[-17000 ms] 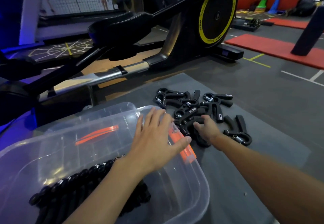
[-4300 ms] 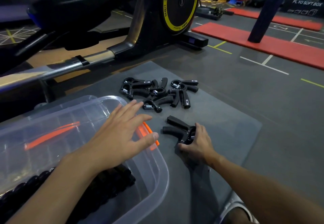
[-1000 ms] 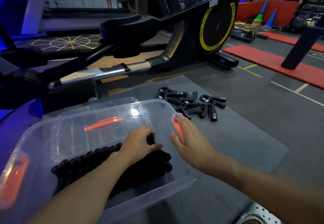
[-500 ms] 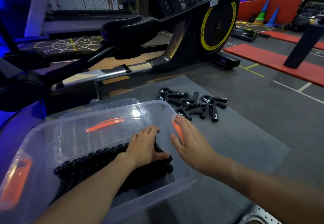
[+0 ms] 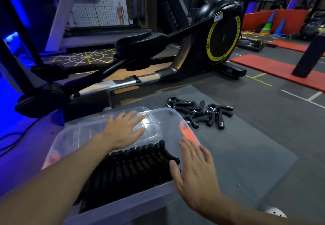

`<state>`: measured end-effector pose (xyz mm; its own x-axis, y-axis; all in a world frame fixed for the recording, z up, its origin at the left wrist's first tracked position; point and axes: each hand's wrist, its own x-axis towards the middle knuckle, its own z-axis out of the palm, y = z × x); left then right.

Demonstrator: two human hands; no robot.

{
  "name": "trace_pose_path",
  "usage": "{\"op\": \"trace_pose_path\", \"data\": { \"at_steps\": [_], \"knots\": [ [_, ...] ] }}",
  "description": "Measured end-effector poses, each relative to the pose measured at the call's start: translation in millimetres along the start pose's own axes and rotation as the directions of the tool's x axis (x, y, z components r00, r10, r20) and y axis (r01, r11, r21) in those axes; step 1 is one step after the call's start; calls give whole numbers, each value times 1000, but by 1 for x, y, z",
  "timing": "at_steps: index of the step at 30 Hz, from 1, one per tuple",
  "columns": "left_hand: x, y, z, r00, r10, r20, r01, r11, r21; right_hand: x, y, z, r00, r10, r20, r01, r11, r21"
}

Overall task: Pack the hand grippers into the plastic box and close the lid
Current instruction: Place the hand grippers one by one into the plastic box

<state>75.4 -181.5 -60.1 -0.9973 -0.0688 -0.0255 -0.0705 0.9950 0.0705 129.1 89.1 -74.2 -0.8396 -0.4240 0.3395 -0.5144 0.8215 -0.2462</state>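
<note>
Your left hand (image 5: 123, 129) is spread flat over the far half of the clear plastic box (image 5: 126, 205) and grips nothing. Your right hand (image 5: 195, 172) is flat too, fingers straight, at the box's right rim just below the orange latch (image 5: 188, 134). A row of black hand grippers (image 5: 139, 165) lies packed inside the box, and a loose pile (image 5: 198, 114) sits apart on the grey mat (image 5: 255, 154) beyond

Both flat hands, left hand (image 5: 123, 129) and right hand (image 5: 195, 175), over the plastic box (image 5: 123, 205).
</note>
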Motion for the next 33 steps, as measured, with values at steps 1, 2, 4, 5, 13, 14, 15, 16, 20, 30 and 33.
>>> {"op": "trace_pose_path", "data": {
  "at_steps": [1,2,4,5,13,14,15,16,20,30,33],
  "knots": [
    [0,1,-1,1000,-4,1,4,1000,3,2,0,-1,1000,0,-15,0,1000,21],
    [1,2,-2,1000,-8,7,8,1000,5,3,1,-1,1000,-3,-31,4,999,39],
    [0,6,-5,999,-16,28,15,1000,23,6,4,-1,999,-22,-48,25,997,67],
    [-1,7,-6,999,-18,35,17,999,30,8,7,-1,998,-34,-53,38,997,74],
    [-41,17,-6,986,-165,11,164,986,15,56,71,-8,990,-118,72,117,993,16],
    [-44,13,-5,986,-165,-9,165,986,8,58,74,-8,995,-72,66,72,997,0],
    [-47,7,-4,987,-160,-25,160,987,-13,57,73,-7,999,5,45,-6,1000,9],
    [-47,0,-4,987,-155,-31,153,986,-59,54,68,-5,993,115,25,-117,992,56],
    [-43,5,-6,977,-211,19,210,951,-229,29,19,-1,864,480,153,-488,721,492],
    [-61,28,-11,955,-284,80,292,950,-108,59,39,10,917,341,209,-398,733,551],
    [-71,38,-10,964,-264,14,264,956,-126,81,62,7,929,249,275,-361,774,520]
  ]
}}
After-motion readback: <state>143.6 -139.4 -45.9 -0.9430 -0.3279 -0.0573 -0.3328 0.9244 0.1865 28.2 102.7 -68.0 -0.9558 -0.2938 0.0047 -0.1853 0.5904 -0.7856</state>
